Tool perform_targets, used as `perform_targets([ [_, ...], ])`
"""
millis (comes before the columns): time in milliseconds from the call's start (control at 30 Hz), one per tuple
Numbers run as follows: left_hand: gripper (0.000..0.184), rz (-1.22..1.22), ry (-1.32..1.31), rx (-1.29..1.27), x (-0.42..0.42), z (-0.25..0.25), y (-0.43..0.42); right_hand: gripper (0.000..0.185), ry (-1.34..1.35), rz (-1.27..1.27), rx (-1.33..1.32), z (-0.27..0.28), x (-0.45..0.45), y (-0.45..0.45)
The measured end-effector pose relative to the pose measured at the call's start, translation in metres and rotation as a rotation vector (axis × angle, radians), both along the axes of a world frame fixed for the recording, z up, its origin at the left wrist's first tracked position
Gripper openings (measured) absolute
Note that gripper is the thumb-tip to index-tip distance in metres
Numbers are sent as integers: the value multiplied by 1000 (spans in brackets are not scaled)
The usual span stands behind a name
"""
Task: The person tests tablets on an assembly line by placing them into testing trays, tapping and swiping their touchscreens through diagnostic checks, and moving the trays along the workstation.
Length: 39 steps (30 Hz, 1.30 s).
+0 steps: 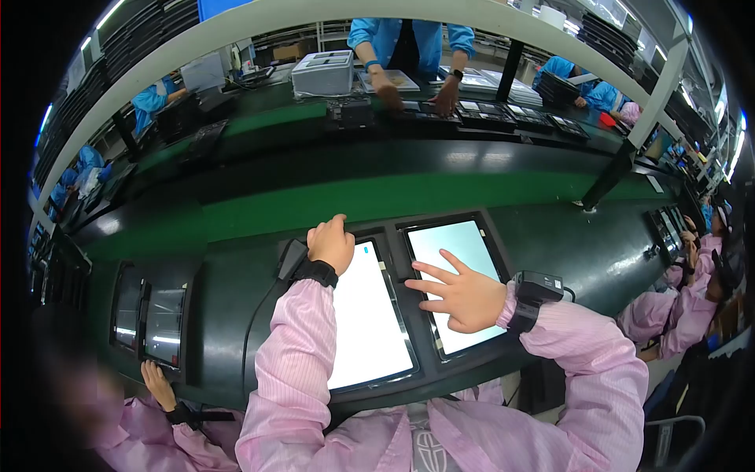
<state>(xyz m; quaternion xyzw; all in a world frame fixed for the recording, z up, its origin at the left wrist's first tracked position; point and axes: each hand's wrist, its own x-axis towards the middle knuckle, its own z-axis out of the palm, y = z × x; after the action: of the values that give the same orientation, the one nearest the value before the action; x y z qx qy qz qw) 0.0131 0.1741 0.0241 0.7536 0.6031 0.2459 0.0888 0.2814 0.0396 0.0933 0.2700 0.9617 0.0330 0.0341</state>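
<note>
Two tablet screens lie side by side in a dark foam tray. The left tablet is lit white with a small blue mark near its top; the right tablet glows pale green-white. At the upper left corner of the left tablet is my left hand, fingers curled; whatever they may hold is hidden. My right hand is spread open over the right tablet, fingers pointing left. I cannot tell whether its fingertips touch the glass. Both wrists wear black straps with small boxes.
A dark tray with panels sits on the left, a neighbour's hand at its edge. Across the green bench, a person in blue handles devices. A metal post rises at right, with more workers beyond it.
</note>
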Motion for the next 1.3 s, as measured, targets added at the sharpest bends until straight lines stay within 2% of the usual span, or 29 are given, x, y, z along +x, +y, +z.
perform_targets([
  [33, 36, 0, -9, -2, -5, 1, 1, 39, 27, -22, -14, 1, -1, 0],
  [100, 34, -16, 3, -29, -11, 4, 0, 42, 28, -34, -41, 0, 2, 1],
  [167, 32, -34, 13, -55, -14, 7, 0, 47, 153, -139, -137, -3, 9, 8],
  [200, 32, -27, 47, -82, -16, 8, 0, 54, 196, -204, -133, -4, 17, 13],
  [300, 38, 48, 190, -165, -26, 19, 2, 49, 434, -401, 33, 5, 50, 23],
  [333, 40, 69, 146, -129, -32, 18, 2, 45, 623, -450, 8, -3, 64, 26],
  [367, 41, 87, 69, -50, -38, 29, -8, 45, 679, -481, 95, -10, 76, 27],
  [400, 38, 59, -116, 55, -48, 44, -20, 44, 760, -551, 96, -25, 89, 24],
  [433, 32, -14, -286, 295, -60, 58, -32, 41, 780, -665, 79, -26, 88, 14],
  [467, 25, -24, -451, 335, -68, 89, -60, 39, 798, -723, 56, -32, 93, 9],
  [533, 11, -52, -403, 520, -84, 138, -120, 39, 924, -759, -46, -45, 98, 1],
  [633, 15, -358, -204, 537, -76, 152, -184, 46, 827, -586, -122, -5, 31, -23],
  [700, 23, -531, -39, 442, -58, 151, -216, 49, 612, -272, -247, 41, -40, -46],
  [733, 24, -545, -31, 391, -56, 149, -224, 51, 585, -67, -267, 51, -66, -46],
  [767, 26, -567, -29, 337, -51, 148, -228, 50, 526, 14, -261, 53, -76, -48],
  [833, 29, -448, -39, 271, -65, 146, -233, 47, 505, 139, -140, 61, -94, -52],
  [900, 27, -310, 3, 106, -82, 147, -242, 46, 556, 174, -68, 60, -100, -54],
  [1000, 24, -289, 47, 193, -78, 161, -247, 47, 567, 161, -14, 51, -102, -58],
  [1033, 23, -387, 36, 177, -72, 159, -245, 48, 572, 160, -11, 47, -102, -60],
  [1100, 16, -336, 18, 39, -59, 162, -247, 50, 593, 149, -38, 50, -94, -61],
  [1167, 14, -266, 10, 76, -72, 156, -241, 50, 649, -11, -197, 69, -73, -61],
  [1200, 16, -197, -37, 111, -79, 153, -237, 55, 770, -78, -259, 57, -51, -51],
  [1233, 18, -112, -25, 139, -85, 144, -232, 58, 823, -273, -144, 56, -33, -55],
  [1267, 23, -6, -36, 79, -88, 135, -225, 60, 748, -466, 32, 46, -12, -53],
  [1300, 27, 102, -46, 18, -90, 124, -218, 61, 749, -595, 88, 38, 9, -49],
])
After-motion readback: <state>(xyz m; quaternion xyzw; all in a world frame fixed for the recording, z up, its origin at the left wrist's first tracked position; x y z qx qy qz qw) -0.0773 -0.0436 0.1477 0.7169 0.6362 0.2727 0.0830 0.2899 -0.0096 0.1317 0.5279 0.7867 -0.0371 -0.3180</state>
